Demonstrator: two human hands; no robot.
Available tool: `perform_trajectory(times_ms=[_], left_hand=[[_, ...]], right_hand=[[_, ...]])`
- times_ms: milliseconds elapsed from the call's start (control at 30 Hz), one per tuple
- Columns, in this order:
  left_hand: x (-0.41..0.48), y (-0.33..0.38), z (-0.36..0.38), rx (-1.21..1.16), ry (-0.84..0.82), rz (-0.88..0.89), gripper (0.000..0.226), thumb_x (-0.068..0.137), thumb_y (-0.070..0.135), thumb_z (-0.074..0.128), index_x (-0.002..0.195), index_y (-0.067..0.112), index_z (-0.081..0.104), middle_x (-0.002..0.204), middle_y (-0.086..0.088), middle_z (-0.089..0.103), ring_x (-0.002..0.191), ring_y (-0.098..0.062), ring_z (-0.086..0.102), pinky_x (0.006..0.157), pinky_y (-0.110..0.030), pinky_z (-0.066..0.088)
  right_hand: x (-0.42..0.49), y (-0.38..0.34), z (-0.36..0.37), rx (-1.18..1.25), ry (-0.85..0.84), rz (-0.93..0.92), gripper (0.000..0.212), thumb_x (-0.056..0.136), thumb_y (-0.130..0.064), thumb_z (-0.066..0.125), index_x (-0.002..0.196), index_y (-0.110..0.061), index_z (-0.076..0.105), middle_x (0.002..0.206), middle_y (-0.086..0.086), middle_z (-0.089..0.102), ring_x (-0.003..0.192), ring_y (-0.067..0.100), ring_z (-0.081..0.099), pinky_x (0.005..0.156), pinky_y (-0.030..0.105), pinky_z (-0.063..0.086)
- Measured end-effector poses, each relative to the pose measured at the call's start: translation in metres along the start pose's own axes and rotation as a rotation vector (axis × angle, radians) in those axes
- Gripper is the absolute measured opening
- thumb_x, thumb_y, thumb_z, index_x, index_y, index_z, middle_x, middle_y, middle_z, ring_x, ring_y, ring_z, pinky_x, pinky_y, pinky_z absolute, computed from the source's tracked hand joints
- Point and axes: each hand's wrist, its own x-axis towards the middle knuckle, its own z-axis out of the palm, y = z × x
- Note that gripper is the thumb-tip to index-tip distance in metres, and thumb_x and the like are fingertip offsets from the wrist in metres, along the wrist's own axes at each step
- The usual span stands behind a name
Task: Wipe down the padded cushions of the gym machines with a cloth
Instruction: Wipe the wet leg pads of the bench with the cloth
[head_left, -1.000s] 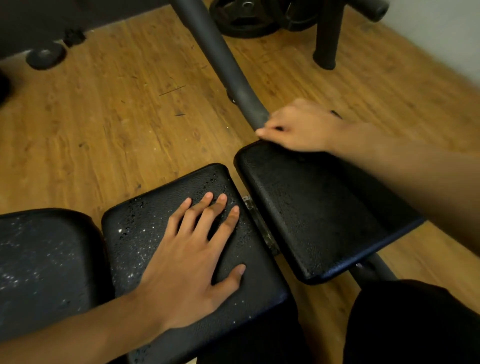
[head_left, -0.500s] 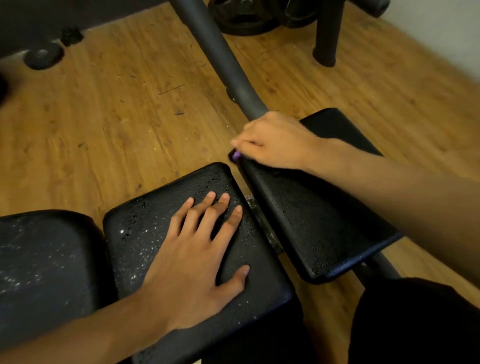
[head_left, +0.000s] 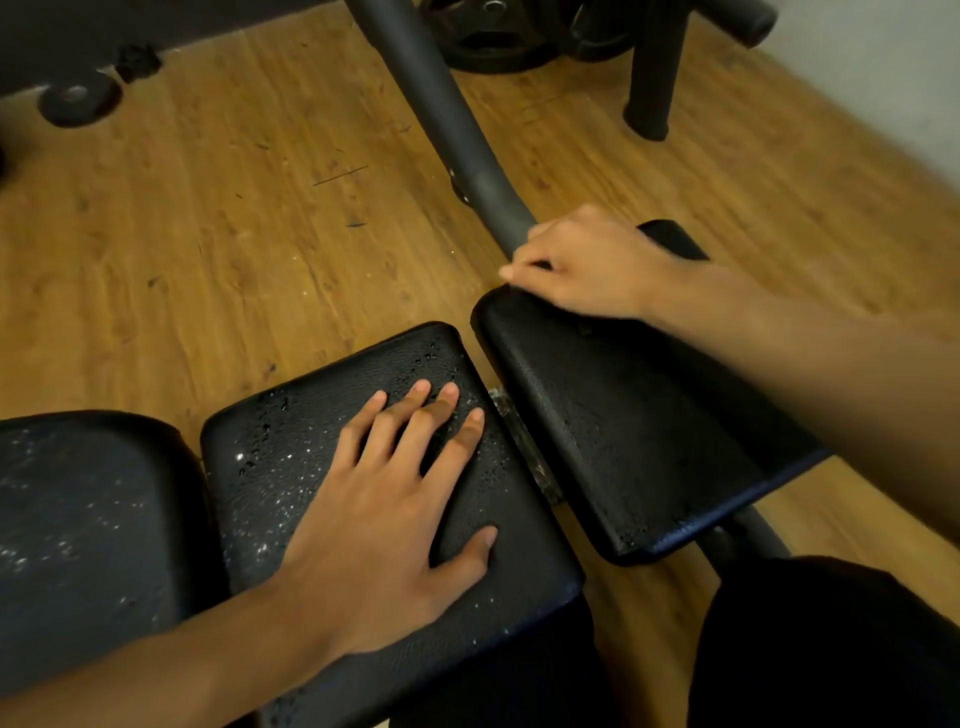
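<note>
Three black padded cushions sit side by side. My left hand (head_left: 395, 519) lies flat, fingers spread, on the wet middle cushion (head_left: 280, 447), which is dotted with droplets. My right hand (head_left: 587, 265) is at the far left corner of the tilted right cushion (head_left: 623, 415), with fingers curled and thumb tucked in. The cloth is hidden under that hand; only a dark sliver shows between thumb and fingers. The left cushion (head_left: 78, 519) is also speckled with droplets.
A grey frame tube (head_left: 431, 93) runs from the top down to the right cushion. Weight plates (head_left: 493, 36) and a black post (head_left: 652, 67) stand at the back, a small plate (head_left: 78, 98) lies far left. Wooden floor all round; my dark-clothed leg (head_left: 831, 649) is at bottom right.
My right hand slid toward me along the right cushion's left edge, showing a purple scrap of cloth, then went back to the far corner. The left hand stayed put.
</note>
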Motion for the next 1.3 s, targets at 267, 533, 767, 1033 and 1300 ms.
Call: perform_trajectory(times_ms=[267, 533, 767, 1033, 1300], left_hand=[[0.001, 0.001, -0.001, 0.011, -0.011, -0.009, 0.085, 0.092, 0.069, 0.045, 0.157, 0.015, 0.040, 0.159, -0.012, 0.039, 0.153, -0.035, 0.030, 0.122, -0.053, 0.018], [0.001, 0.000, -0.001, -0.006, 0.000, 0.002, 0.084, 0.091, 0.068, 0.046, 0.156, 0.015, 0.042, 0.158, -0.011, 0.041, 0.152, -0.035, 0.032, 0.122, -0.052, 0.019], [0.001, 0.001, -0.003, -0.006, -0.024, -0.001, 0.085, 0.092, 0.068, 0.046, 0.158, 0.015, 0.039, 0.160, -0.011, 0.037, 0.154, -0.034, 0.027, 0.124, -0.051, 0.016], [0.001, 0.000, -0.001, 0.000, -0.012, 0.003, 0.085, 0.091, 0.068, 0.046, 0.156, 0.014, 0.040, 0.159, -0.013, 0.041, 0.152, -0.036, 0.032, 0.122, -0.053, 0.019], [0.002, 0.001, -0.001, 0.018, -0.028, 0.005, 0.086, 0.090, 0.068, 0.047, 0.157, 0.014, 0.039, 0.159, -0.011, 0.040, 0.153, -0.035, 0.029, 0.122, -0.052, 0.018]], right_hand=[[0.018, -0.025, 0.007, 0.018, 0.006, 0.213, 0.048, 0.103, -0.049, 0.039, 0.075, -0.017, 0.061, 0.084, 0.009, 0.062, 0.094, 0.035, 0.064, 0.074, 0.035, 0.044], [-0.002, 0.010, -0.009, 0.047, -0.016, 0.141, 0.052, 0.105, -0.039, 0.046, 0.064, -0.013, 0.062, 0.060, 0.005, 0.054, 0.064, 0.027, 0.055, 0.062, 0.035, 0.038], [0.024, -0.048, 0.025, 0.021, 0.062, 0.092, 0.051, 0.105, -0.046, 0.034, 0.083, -0.016, 0.069, 0.090, 0.011, 0.067, 0.092, 0.034, 0.062, 0.074, 0.038, 0.044], [-0.019, 0.051, -0.017, 0.020, 0.006, 0.276, 0.047, 0.108, -0.039, 0.044, 0.084, -0.009, 0.070, 0.079, 0.014, 0.065, 0.075, 0.029, 0.060, 0.076, 0.044, 0.052], [0.015, -0.036, 0.018, -0.082, 0.063, 0.045, 0.052, 0.104, -0.049, 0.031, 0.085, -0.014, 0.065, 0.095, 0.011, 0.067, 0.091, 0.035, 0.064, 0.071, 0.039, 0.041]])
